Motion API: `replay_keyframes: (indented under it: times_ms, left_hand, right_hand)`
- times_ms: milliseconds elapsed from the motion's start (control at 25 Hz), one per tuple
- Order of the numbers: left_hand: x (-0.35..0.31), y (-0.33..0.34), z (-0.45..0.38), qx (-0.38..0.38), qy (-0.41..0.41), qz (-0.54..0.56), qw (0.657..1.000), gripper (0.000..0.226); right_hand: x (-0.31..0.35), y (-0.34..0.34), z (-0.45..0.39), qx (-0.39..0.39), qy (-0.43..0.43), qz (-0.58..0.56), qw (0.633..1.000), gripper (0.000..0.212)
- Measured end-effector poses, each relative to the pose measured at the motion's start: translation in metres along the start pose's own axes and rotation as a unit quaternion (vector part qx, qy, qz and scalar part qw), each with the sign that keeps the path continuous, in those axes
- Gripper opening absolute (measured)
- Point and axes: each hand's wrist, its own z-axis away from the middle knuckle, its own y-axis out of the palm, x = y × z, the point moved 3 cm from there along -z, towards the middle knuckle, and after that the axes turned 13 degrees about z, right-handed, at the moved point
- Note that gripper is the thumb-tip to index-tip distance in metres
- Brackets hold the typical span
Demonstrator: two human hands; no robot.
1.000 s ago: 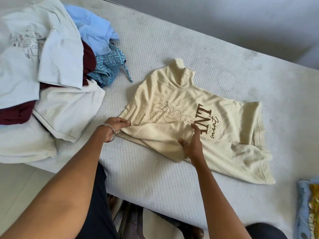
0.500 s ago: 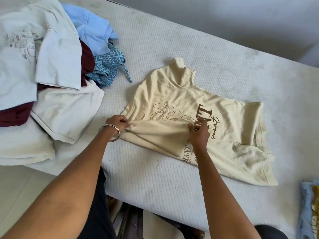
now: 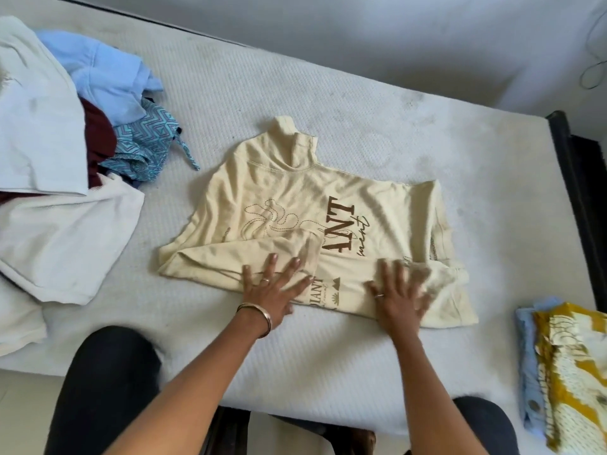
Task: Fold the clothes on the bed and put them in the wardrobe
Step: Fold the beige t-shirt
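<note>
Both palms are down flat on the cream T-shirt (image 3: pixel 295 198), which lies spread at the centre of the white mattress (image 3: pixel 361 103), its collar pointing toward eleven o'clock and brown lettering showing across the chest. The near edge of the shirt is folded over onto itself, and that is where the hands sit. The left hand (image 3: pixel 274 290), fingers straight and fanned apart, presses on the folded flap at about six o'clock of the shirt; a ring shows on one finger and a metal bangle (image 3: pixel 259 315) circles the wrist. The right hand (image 3: pixel 399 297), at the shirt's five o'clock, also lies with fingers spread wide on the cloth, gripping nothing; its fingertips are blurred.

Over at nine o'clock, a heap of unfolded clothes: a white garment (image 3: pixel 62 238) nearest, a pale grey-white top (image 3: pixel 36 126) above it, a maroon piece (image 3: pixel 98 139) peeking between, a light blue garment (image 3: pixel 105 73) and a teal zigzag-print cloth (image 3: pixel 144 142) toward ten o'clock. At four o'clock, at the mattress edge, a yellow-and-white patterned cloth (image 3: pixel 574 366) lies on a pale blue garment (image 3: pixel 525 339).
</note>
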Motion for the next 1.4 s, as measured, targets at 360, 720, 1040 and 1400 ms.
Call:
replay_keyframes:
  times_ms: [360, 720, 1040, 1400]
  left_hand:
    - [-0.021, -0.007, 0.009, -0.024, 0.054, -0.160, 0.985, 0.082]
    - [-0.050, -0.016, -0.006, -0.040, 0.053, -0.113, 0.991, 0.069]
    - [-0.051, -0.026, -0.025, 0.011, 0.009, -0.044, 0.999, 0.108]
    - [-0.048, -0.024, -0.052, 0.087, -0.002, -0.007, 0.996, 0.093]
  right_hand:
    - [-0.041, -0.045, -0.029, -0.073, -0.047, 0.104, 0.991, 0.063]
    - [-0.104, -0.114, -0.071, 0.044, -0.097, -0.027, 0.994, 0.010]
    - [-0.124, -0.091, -0.053, 0.134, -0.139, 0.022, 0.981, 0.079]
    - [-0.125, -0.062, -0.013, -0.089, -0.014, -0.079, 0.993, 0.025]
